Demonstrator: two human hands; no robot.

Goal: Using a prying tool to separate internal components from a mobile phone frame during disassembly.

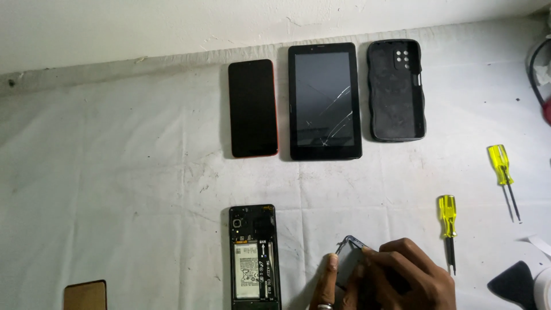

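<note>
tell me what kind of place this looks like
Probably a phone repair bench: an opened phone with its battery exposed, a tablet with a cracked screen, and two yellow-handled screwdrivers on a white cloth.

Two bare hands at the bottom edge of the view, one wearing a ring

Only part of each hand shows. The left hand (328, 284) appears as little more than a single finger rising from the lower edge, with a pale metal ring (325, 306) at its base. The right hand (404, 278) shows its knuckles and curled fingers (373, 258), with short nails. No sleeve, glove, watch or bracelet can be seen on either hand, and the wrists lie outside the picture.
</note>
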